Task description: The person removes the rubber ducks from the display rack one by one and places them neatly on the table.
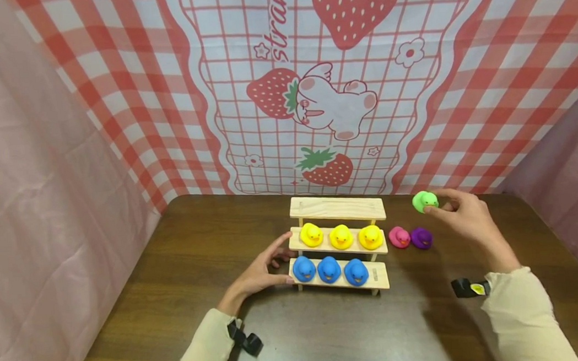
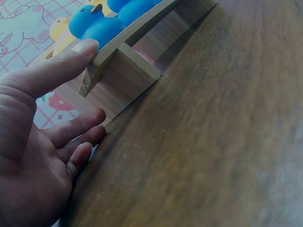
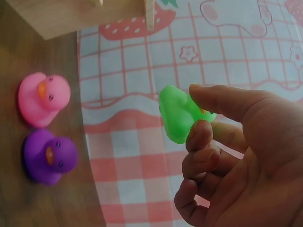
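A three-tier wooden display rack (image 1: 337, 208) stands on the table. Three yellow rubber ducks (image 1: 341, 237) sit on its middle tier, and three blue rubber ducks (image 1: 329, 269) on the lowest. At the rack's left end, my left hand (image 1: 257, 271) rests its thumb on the lowest tier's edge, fingers loosely extended alongside. My right hand (image 1: 465, 214) pinches a green rubber duck (image 3: 177, 113) between thumb and fingers, raised off the table to the right of the rack. Below it, a pink rubber duck (image 3: 43, 99) and a purple rubber duck (image 3: 49, 156) stand side by side.
The brown wooden table (image 1: 353, 336) ends at a hanging strawberry-print checked cloth (image 1: 155, 100). Pink curtains (image 1: 46, 190) hang at both sides. The rack's top tier carries no ducks. Black straps (image 1: 244, 338) are on both wrists.
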